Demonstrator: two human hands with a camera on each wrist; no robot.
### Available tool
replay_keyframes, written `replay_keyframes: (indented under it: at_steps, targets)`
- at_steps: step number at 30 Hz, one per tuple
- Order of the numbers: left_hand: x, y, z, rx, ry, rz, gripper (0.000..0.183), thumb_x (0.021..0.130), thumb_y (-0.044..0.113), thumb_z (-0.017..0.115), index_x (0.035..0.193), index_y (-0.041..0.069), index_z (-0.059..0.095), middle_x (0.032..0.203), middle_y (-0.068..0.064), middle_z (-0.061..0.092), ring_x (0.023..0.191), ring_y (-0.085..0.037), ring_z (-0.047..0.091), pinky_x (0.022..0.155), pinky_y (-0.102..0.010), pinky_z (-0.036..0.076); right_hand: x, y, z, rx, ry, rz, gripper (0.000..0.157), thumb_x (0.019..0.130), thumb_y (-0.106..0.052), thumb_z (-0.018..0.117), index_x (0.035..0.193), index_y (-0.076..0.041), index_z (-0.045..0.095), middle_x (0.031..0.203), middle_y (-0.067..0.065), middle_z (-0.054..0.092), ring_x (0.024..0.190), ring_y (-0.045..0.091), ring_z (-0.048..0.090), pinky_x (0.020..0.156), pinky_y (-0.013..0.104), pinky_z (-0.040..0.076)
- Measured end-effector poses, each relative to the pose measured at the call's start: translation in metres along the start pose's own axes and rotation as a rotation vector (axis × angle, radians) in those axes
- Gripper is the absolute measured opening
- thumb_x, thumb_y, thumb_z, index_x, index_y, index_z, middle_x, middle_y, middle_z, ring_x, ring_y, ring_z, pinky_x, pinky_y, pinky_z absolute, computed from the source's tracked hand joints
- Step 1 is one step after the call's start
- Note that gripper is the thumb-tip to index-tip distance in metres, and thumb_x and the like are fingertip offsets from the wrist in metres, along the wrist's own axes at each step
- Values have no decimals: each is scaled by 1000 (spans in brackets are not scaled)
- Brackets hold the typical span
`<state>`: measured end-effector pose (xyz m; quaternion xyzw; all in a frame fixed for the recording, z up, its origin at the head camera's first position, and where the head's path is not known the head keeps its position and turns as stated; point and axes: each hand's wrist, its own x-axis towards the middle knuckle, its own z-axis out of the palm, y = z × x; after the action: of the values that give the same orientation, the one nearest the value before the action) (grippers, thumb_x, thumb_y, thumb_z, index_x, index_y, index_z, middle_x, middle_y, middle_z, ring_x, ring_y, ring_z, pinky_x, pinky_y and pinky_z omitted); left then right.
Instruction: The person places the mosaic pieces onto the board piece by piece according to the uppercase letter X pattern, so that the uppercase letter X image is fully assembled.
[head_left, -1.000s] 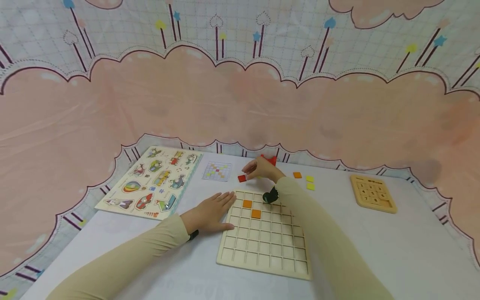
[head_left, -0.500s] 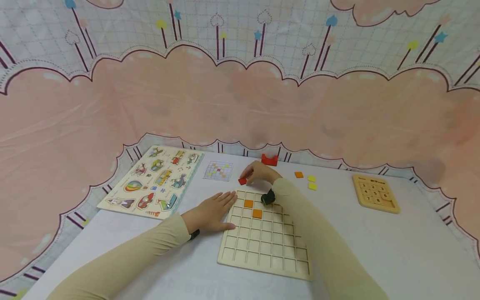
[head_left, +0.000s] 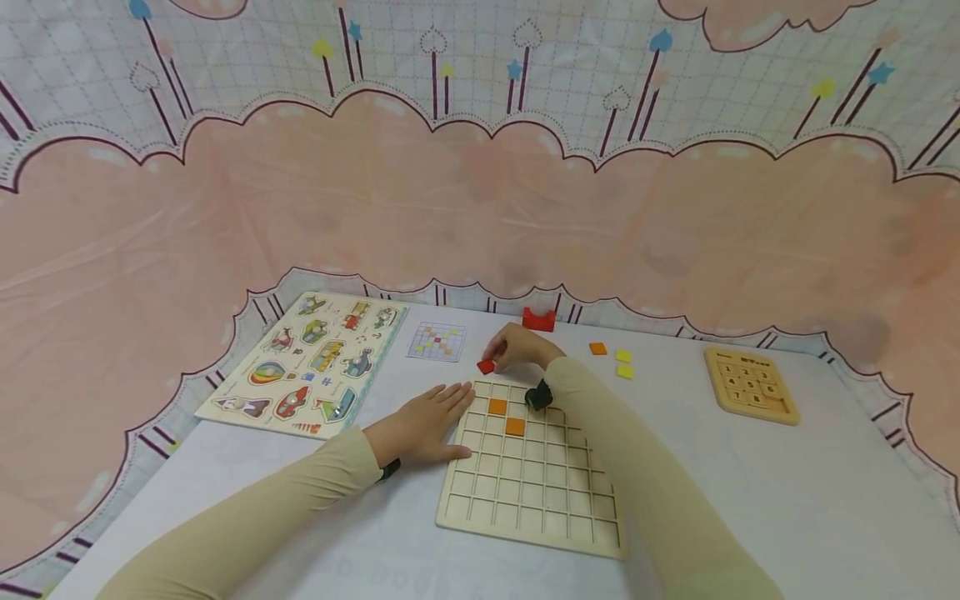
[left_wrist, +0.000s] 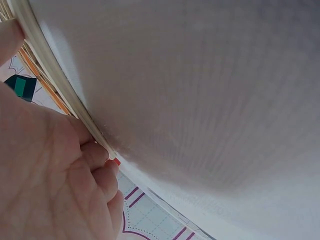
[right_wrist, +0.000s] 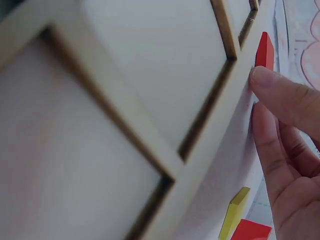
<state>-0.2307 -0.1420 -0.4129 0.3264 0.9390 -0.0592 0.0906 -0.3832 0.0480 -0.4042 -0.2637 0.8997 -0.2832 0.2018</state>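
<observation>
My left hand [head_left: 422, 427] rests along the left edge of the pale gridded wooden board [head_left: 540, 500], its fingers extended and the thumb on the rim. In the left wrist view the fingers [left_wrist: 100, 172] lie against the board's edge. Beyond the board's far edge, my right hand [head_left: 519, 346] has its curled fingertips on a small red square tile [head_left: 486, 367]. The right wrist view has this red tile [right_wrist: 265, 50] right at the upper fingertip; the grip's far side is hidden. Two orange tiles [head_left: 497, 407] sit diagonally in the board's upper-left cells.
A small colored-grid card [head_left: 437, 342] lies behind the board. Left of it is a vehicle picture puzzle [head_left: 303, 358]. Right are an orange tile [head_left: 597, 348], two yellow tiles [head_left: 624, 364] and a wooden number puzzle [head_left: 750, 385]. A red stand [head_left: 538, 319] is at the back.
My right hand has come slightly toward the board, and the red tile has shifted and turned with it. The red stand behind the hand is now more visible. The left hand has stayed put.
</observation>
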Motion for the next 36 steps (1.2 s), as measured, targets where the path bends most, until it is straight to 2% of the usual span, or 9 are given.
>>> replay_keyframes:
  at_steps: [9, 14, 21, 30, 36]
  targets:
    - [1, 0, 0, 9, -6, 1, 91, 89, 66, 40, 150, 2, 18, 158, -12, 18, 146, -25, 19, 120, -39, 18, -18, 2, -8, -22, -15, -92, 20, 77, -5, 75, 97, -3, 73, 86, 6, 70, 73, 11, 57, 75, 19, 53]
    - [0, 1, 0, 17, 2, 3, 90, 90, 64, 41, 150, 1, 17, 157, -13, 18, 146, -26, 19, 120, -40, 18, -40, 4, -17, 7, 18, -140, 19, 77, -6, 75, 95, -2, 72, 84, 7, 68, 74, 11, 57, 74, 19, 53]
    - [1, 0, -1, 21, 15, 20, 89, 91, 63, 41, 149, 0, 18, 157, -14, 18, 145, -27, 20, 119, -41, 20, -79, 6, -23, 65, 49, -143, 17, 76, -6, 75, 92, -1, 70, 80, 6, 64, 72, 12, 55, 69, 19, 50]
    - [3, -3, 1, 37, 17, 32, 88, 91, 62, 42, 149, -1, 19, 156, -16, 19, 145, -29, 20, 119, -43, 20, -123, 10, -13, 91, 106, -96, 20, 74, -10, 79, 90, -4, 69, 76, 3, 62, 70, 13, 54, 65, 20, 49]
    - [3, -3, 0, 24, 15, 42, 88, 91, 61, 42, 148, -2, 19, 156, -17, 19, 145, -30, 20, 119, -44, 20, -143, 12, 3, 95, 120, -122, 20, 72, -10, 80, 87, -3, 69, 73, 3, 62, 68, 12, 53, 61, 19, 49]
